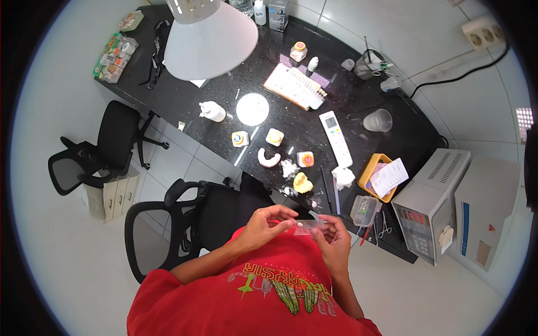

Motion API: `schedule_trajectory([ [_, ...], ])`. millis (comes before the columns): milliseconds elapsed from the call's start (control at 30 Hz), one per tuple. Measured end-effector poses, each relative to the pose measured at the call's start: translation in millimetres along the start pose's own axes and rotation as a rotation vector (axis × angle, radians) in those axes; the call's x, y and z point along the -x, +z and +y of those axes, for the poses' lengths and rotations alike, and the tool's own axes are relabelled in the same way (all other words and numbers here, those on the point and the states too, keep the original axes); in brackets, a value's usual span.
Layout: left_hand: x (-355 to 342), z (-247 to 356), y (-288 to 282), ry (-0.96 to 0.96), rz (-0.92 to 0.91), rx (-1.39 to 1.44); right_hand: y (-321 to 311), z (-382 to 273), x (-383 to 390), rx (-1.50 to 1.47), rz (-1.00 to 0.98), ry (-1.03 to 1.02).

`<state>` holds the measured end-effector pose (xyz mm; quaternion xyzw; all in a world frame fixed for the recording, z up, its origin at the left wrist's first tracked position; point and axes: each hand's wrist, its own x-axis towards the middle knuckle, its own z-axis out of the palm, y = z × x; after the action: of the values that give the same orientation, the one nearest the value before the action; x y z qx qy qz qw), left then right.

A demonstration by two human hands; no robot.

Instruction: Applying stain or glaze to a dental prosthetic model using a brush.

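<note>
Close to my body, at the front edge of the black counter, my left hand [264,227] and my right hand [335,242] hold a small clear plastic bag [308,227] between them. Thumb and fingers of each pinch one side of it. A tiny whitish piece [300,224] shows at its left end; its kind is too small to make out. On the counter just beyond lies a yellow dental cast [302,183], with crumpled white tissue [290,168] behind it. Farther left is a white horseshoe-shaped dental model [269,159].
Jars with coloured lids [274,137], a white bottle [212,111], a tooth shade guide [296,85] and a remote control [335,138] stand or lie across the counter. To the right are a yellow basket [365,178], scissors [384,227] and a grey machine [421,215]. A white lamp [210,42] overhangs the far left.
</note>
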<state>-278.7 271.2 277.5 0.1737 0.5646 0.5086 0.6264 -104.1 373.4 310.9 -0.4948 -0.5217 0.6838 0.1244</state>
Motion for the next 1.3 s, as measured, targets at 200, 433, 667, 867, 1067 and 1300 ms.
schedule_trajectory([
  [200,-37.6,-115.5,-95.3,-0.21,-0.199,-0.68,58.3,10.0,-26.8,0.034,0.022,0.088],
  [433,-74.3,-266.0,-122.8,0.318,-0.367,-1.394,90.5,32.0,-70.4,-0.021,-0.054,-0.023],
  [667,-33.9,-326.7,-175.2,-0.069,-0.543,-0.897,86.5,61.7,-59.1,-0.062,-0.067,-0.109],
  [867,-117.7,-230.3,-142.5,-0.253,-0.949,-1.336,114.5,141.8,-82.4,0.029,-0.237,-0.282],
  [1067,-176.4,-312.1,-171.5,-0.17,-0.659,-0.859,135.7,240.1,-101.2,0.055,-0.135,-0.307],
  [1300,-172.0,-278.9,-169.2,0.013,-0.44,-0.225,146.6,311.4,-100.5,0.081,0.373,-0.455],
])
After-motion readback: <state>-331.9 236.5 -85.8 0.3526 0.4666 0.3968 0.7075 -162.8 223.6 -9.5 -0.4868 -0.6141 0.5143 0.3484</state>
